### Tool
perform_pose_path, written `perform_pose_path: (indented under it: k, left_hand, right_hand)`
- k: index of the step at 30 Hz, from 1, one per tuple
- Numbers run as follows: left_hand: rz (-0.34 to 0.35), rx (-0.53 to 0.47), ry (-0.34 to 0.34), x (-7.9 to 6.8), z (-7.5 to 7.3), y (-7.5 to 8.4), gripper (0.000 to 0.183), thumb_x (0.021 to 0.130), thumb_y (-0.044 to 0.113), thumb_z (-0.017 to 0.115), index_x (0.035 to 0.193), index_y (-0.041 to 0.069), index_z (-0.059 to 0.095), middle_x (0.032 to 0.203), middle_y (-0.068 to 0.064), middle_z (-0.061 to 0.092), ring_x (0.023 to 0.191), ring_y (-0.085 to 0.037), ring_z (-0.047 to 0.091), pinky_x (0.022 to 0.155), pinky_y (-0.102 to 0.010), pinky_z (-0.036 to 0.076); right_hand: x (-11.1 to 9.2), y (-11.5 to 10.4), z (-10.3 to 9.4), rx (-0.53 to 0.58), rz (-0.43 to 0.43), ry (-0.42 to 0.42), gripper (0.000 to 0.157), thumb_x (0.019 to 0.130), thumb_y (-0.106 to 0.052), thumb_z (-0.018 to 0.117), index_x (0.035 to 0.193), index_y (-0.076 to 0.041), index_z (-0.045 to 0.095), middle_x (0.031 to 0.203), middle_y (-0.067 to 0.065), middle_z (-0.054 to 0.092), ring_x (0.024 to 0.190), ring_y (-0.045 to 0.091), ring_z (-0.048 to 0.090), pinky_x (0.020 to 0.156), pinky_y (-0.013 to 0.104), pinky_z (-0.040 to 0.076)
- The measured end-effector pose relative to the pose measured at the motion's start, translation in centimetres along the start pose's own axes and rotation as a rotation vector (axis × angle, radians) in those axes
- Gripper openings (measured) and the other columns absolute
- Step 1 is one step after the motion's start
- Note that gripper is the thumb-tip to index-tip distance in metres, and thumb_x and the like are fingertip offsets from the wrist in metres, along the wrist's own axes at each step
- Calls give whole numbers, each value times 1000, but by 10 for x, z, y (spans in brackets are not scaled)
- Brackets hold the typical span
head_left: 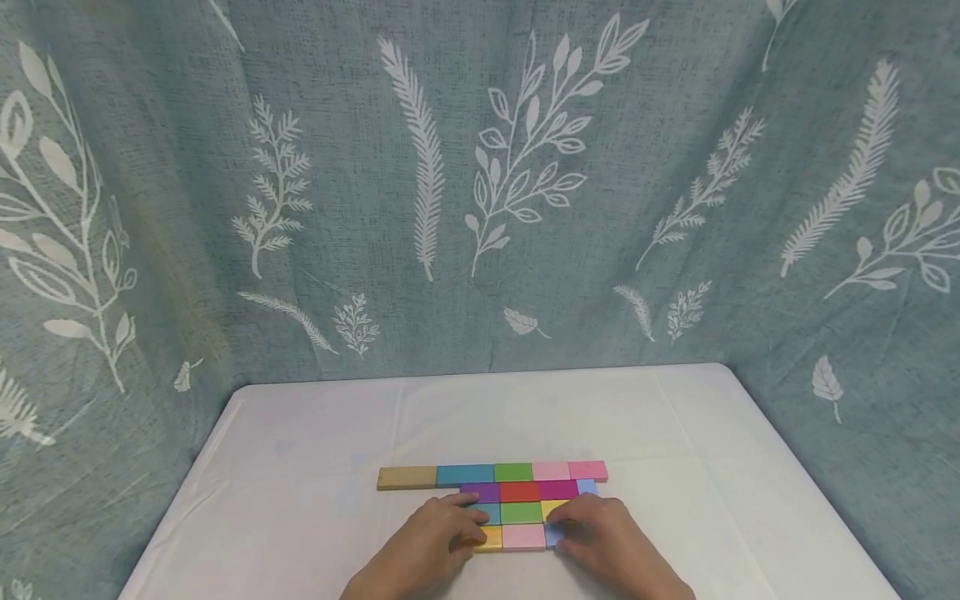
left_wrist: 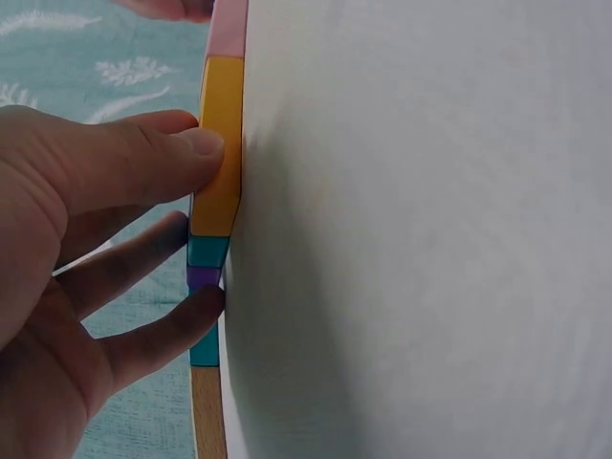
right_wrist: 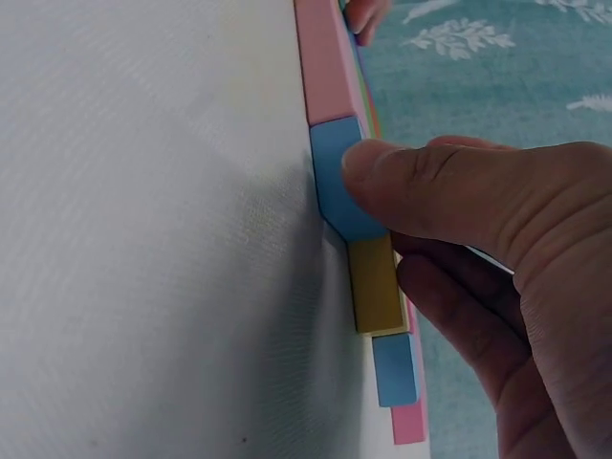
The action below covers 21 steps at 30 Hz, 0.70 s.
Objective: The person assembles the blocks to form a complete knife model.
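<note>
Flat coloured wooden blocks lie in four touching rows on the white table. My left hand (head_left: 427, 542) is at the left ends of the nearer rows. Its thumb and index finger pinch the yellow block (left_wrist: 222, 182) of the front row, while other fingers touch the rows behind. At the right end, my right hand (head_left: 611, 537) pinches a light blue block (right_wrist: 335, 182), thumb on its near side. Between these lies a pink block (head_left: 523, 537). Behind it sit a green block (head_left: 521, 512) and a red block (head_left: 519, 492). My fingers partly cover the row ends.
The back row sticks out farther left, with a bare wood block (head_left: 407, 477) at that end and a pink block (head_left: 588, 471) at the other. White cloth covers the table (head_left: 315, 442). A grey-green leaf-patterned curtain (head_left: 450, 183) surrounds its back and sides.
</note>
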State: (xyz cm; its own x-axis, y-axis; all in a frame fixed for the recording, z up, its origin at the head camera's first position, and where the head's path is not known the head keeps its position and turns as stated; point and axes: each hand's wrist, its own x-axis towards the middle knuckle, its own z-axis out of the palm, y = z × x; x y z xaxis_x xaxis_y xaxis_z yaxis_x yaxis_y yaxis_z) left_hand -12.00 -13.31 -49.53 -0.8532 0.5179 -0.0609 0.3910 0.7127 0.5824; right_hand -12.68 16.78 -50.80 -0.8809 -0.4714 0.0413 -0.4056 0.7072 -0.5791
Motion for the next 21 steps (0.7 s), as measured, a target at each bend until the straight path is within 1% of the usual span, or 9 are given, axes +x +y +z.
perform_pose_path:
  k: [3, 6, 7, 10, 13, 14, 17, 21]
  left_hand:
    - [-26, 8, -22, 1, -1, 2, 15, 97, 18, 84, 110, 25, 88, 130, 12, 79, 143, -26, 63, 117, -53, 58]
    - [-23, 40, -36, 2, -1, 3, 15, 98, 17, 83, 110, 25, 87, 129, 13, 79, 142, -23, 64, 116, -50, 58]
    - [-15, 53, -38, 3, -1, 3, 16, 98, 17, 83, 110, 26, 87, 128, 14, 79, 141, -22, 65, 116, -48, 59]
    - [57, 112, -13, 3, 1, 3, 17, 97, 13, 84, 108, 24, 88, 125, 13, 80, 137, -20, 68, 116, -45, 60]
    - [101, 145, 9, 3, 1, 3, 18, 95, 12, 85, 108, 24, 88, 123, 13, 80, 133, -19, 70, 115, -44, 60]
    - [109, 153, 16, 3, 1, 3, 18, 95, 11, 85, 108, 24, 88, 123, 13, 80, 133, -19, 70, 116, -44, 60]
    - [107, 165, 17, 1, 1, 3, 18, 95, 13, 85, 109, 25, 88, 124, 13, 80, 133, -19, 69, 116, -45, 60]
    - [114, 180, 27, -1, 2, 4, 16, 96, 17, 84, 109, 25, 87, 126, 13, 79, 133, -19, 69, 117, -45, 59]
  right_hand:
    - [0, -2, 0, 4, -5, 0, 32, 89, -17, 91, 119, -21, 82, 112, -18, 80, 101, 3, 69, 98, 33, 67]
    - [-1, -3, 0, -1, 7, -10, 32, 90, -18, 91, 120, -21, 82, 113, -17, 79, 101, 3, 69, 98, 33, 67]
    - [-1, -4, 0, -5, 13, -13, 31, 90, -19, 90, 120, -21, 82, 113, -17, 79, 101, 3, 68, 98, 33, 67]
    - [0, -5, 0, -22, 28, -27, 32, 90, -20, 90, 121, -20, 82, 113, -16, 79, 102, 4, 68, 98, 35, 67]
    - [0, -5, 0, -30, 30, -36, 33, 90, -20, 90, 122, -20, 82, 114, -15, 79, 102, 4, 68, 98, 36, 67]
    - [0, -5, 0, -31, 29, -38, 34, 90, -20, 90, 122, -19, 81, 114, -15, 79, 102, 4, 68, 98, 37, 67]
    - [0, -5, 0, -26, 17, -36, 32, 91, -21, 90, 123, -20, 82, 114, -16, 79, 102, 4, 69, 99, 36, 67]
    - [-2, -4, -2, 16, -18, 16, 29, 93, -24, 88, 121, -21, 82, 113, -18, 80, 102, 1, 71, 98, 32, 67]
